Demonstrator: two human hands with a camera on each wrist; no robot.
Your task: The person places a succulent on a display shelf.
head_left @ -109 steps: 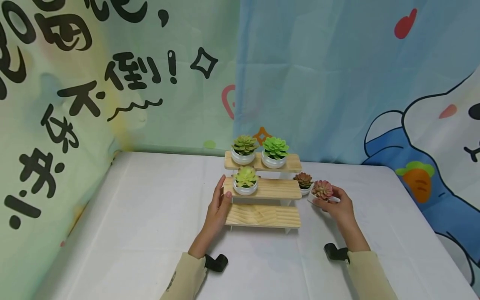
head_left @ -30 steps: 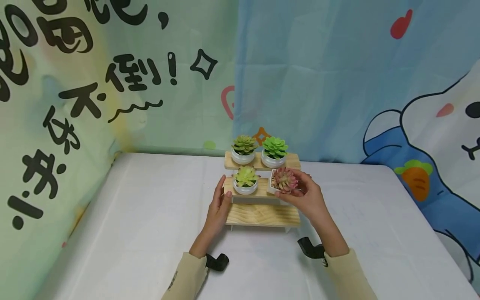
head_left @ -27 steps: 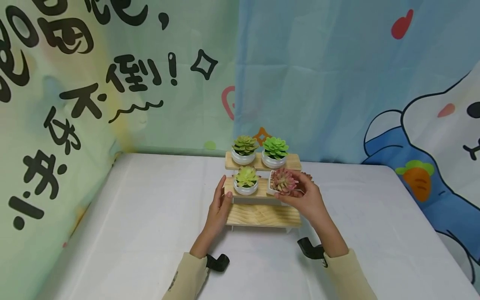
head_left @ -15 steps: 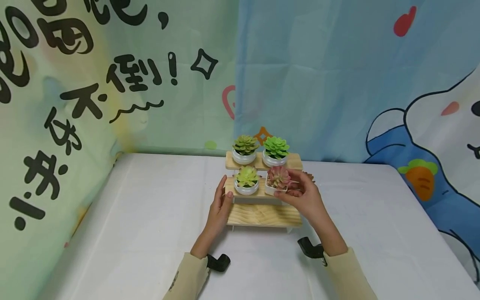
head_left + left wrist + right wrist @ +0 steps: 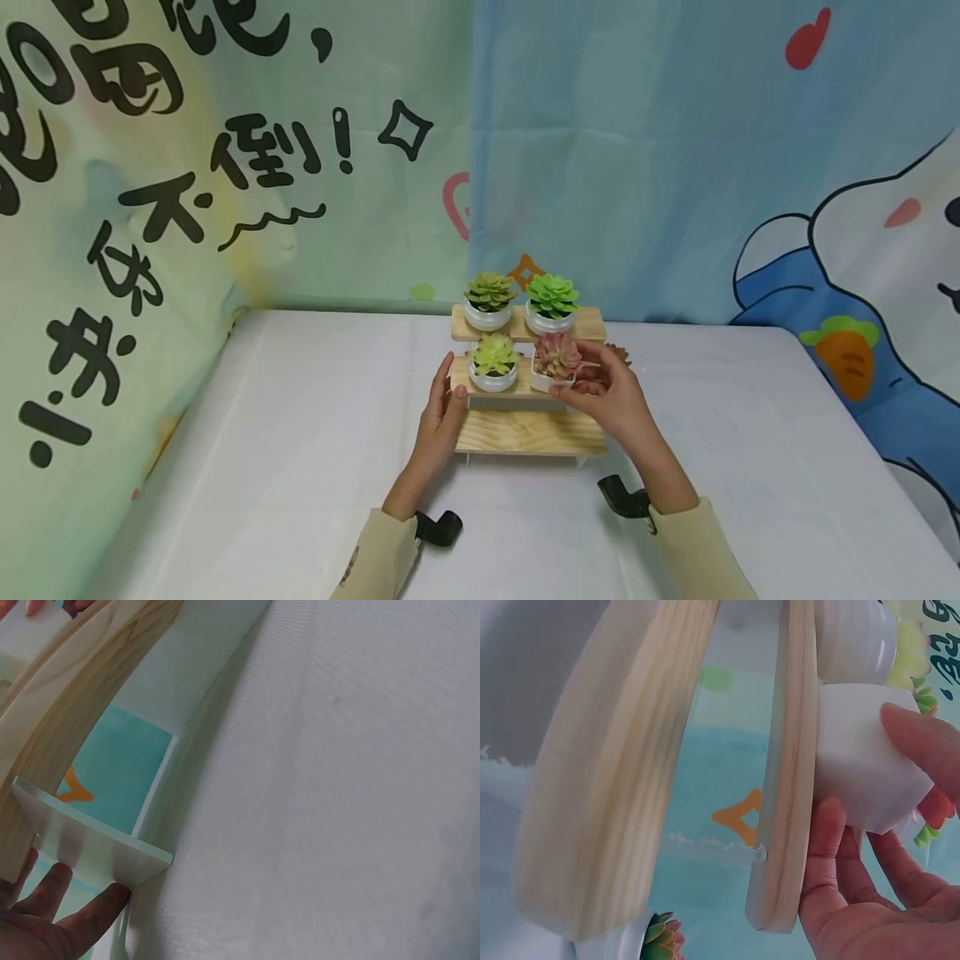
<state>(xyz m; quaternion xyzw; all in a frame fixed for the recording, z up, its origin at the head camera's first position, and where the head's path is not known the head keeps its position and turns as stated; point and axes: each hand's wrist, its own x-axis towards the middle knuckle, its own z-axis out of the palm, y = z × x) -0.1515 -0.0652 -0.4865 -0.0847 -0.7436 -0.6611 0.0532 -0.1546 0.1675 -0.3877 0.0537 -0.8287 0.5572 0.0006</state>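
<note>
My right hand (image 5: pixel 617 398) pinches a white angular pot with a pink succulent (image 5: pixel 557 357) at the right part of the middle board of a three-tier wooden shelf (image 5: pixel 531 433). In the right wrist view, the pot (image 5: pixel 859 754) has its base against the board, thumb on one side and fingers on the other. A lime-green succulent (image 5: pixel 492 357) in a round white pot stands just left of it. My left hand (image 5: pixel 435 425) rests against the shelf's left side; in the left wrist view its fingertips touch the white side support (image 5: pixel 97 832).
On the top board stand an olive-green succulent (image 5: pixel 489 296) and a bright green one (image 5: pixel 552 297). A brown succulent (image 5: pixel 619 353), mostly hidden behind my right hand, is right of the shelf. White cloth covers the table (image 5: pixel 300 467); printed curtains (image 5: pixel 637 167) hang behind.
My right hand has carried the pink succulent from the table at the right onto the middle board, then moved it slightly left and tipped it upright. My left hand has stayed at the shelf.
</note>
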